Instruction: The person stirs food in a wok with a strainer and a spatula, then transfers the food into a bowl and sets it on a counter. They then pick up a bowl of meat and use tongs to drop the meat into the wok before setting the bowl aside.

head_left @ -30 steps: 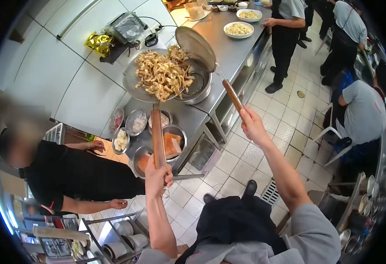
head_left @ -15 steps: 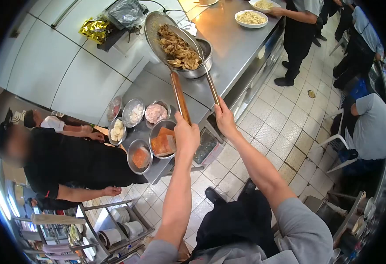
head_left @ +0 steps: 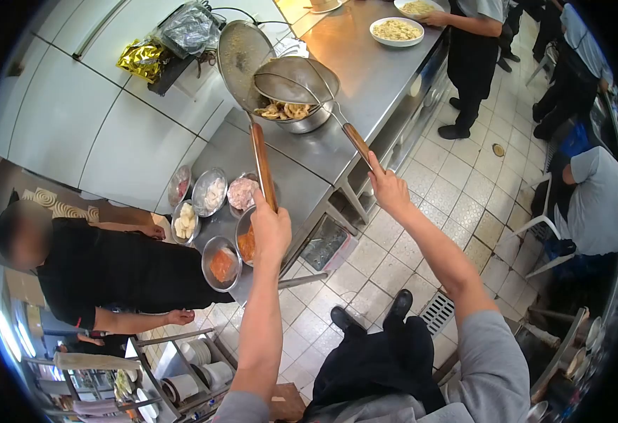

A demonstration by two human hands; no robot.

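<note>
My left hand (head_left: 271,229) is closed round the wooden handle of a wide round strainer (head_left: 241,58), tipped steeply over a metal bowl (head_left: 310,122). In my right hand (head_left: 391,190), index finger stretched along the wood, is the handle of a mesh skimmer (head_left: 291,80). The skimmer's basket lies across the bowl's mouth, beside the strainer's lip. Browned food strips (head_left: 284,111) show below it at the bowl; the mesh hides the rest. The bowl stands on a steel counter (head_left: 365,77).
Near my left hand are bowls of orange-red pieces (head_left: 221,268), pink meat (head_left: 242,192) and pale chunks (head_left: 185,222). A person in black (head_left: 132,264) stands at left. White dishes of food (head_left: 396,31) are at the counter's far end by another person (head_left: 472,63).
The food strips have dropped from the strainer into the bowl. The skimmer has swung across the bowl's top, my left hand has shifted left and down, and my right hand has moved right.
</note>
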